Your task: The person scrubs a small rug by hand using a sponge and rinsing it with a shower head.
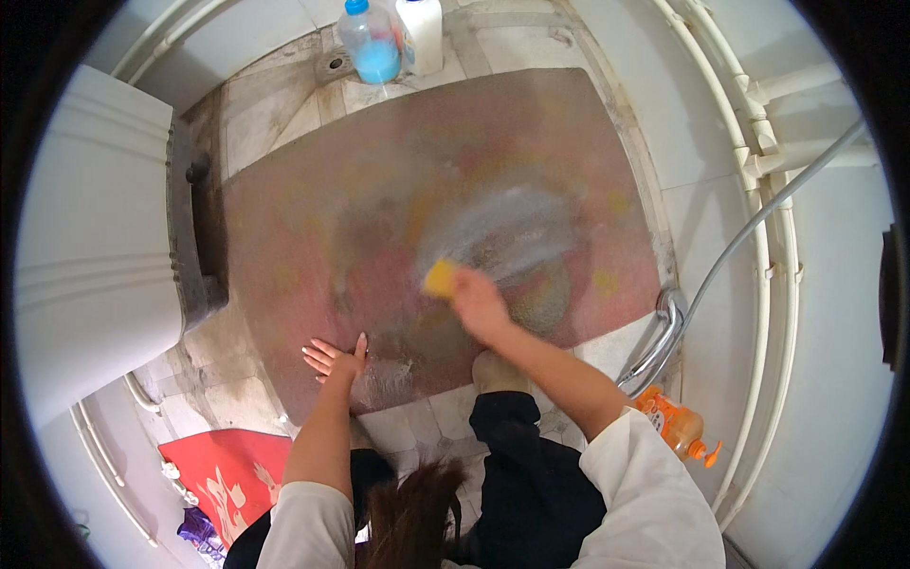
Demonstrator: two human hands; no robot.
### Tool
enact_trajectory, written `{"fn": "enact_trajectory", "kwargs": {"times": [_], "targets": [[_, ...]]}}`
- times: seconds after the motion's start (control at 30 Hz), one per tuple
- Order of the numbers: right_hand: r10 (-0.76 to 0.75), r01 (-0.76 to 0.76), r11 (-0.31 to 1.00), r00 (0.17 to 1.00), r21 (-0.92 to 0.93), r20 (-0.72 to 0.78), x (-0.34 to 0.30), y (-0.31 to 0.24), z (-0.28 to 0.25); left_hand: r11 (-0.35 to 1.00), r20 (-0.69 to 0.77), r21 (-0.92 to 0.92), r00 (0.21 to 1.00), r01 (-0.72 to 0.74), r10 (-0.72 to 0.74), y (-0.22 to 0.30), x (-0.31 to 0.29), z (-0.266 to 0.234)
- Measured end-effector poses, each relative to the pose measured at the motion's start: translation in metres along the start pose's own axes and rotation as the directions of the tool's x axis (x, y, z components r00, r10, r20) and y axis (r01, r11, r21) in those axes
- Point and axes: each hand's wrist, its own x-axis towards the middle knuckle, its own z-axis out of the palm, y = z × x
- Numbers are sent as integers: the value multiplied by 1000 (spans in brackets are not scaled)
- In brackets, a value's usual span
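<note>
A worn reddish-brown mat (294, 218) with grey and yellowish patches covers much of the tiled floor in front of me. My right hand (477, 302), slightly blurred, grips a yellow sponge (439, 279) on the mat near its middle. Whitish foam (512, 223) is smeared across the mat just beyond that hand. My left hand (337, 357) lies flat on the mat's near left part, fingers spread, holding nothing.
A clear bottle of blue liquid (377, 62) and a white bottle (420, 38) stand beyond the mat. At right are a shower head (654, 346) with its hose and an orange pump bottle (675, 425). A white appliance (104, 228) stands left; a red bag (227, 465) lies near left.
</note>
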Motion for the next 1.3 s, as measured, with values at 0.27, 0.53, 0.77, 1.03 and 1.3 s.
{"fn": "enact_trajectory", "kwargs": {"times": [0.27, 0.53, 0.77, 1.03, 1.3], "targets": [[178, -190, 963, 981, 189, 83, 24, 34, -20, 902, -456, 1, 802, -432, 385, -1, 3, 2], [20, -253, 769, 928, -588, -373, 19, 96, -105, 587, -502, 430, 359, -686, 787, 65, 13, -18], [9, -278, 788, 897, -550, -442, 10, 96, -95, -36, 243, 521, 108, -853, 964, -20, -37, 50], [14, -241, 813, 918, -530, -396, 4, 90, -94, -149, 156, 345, -100, -927, 983, -29, -24, 47], [24, -258, 807, 913, -531, -408, 5, 93, -92, 170, -284, 492, 27, -854, 958, 152, -16, -35]]}}
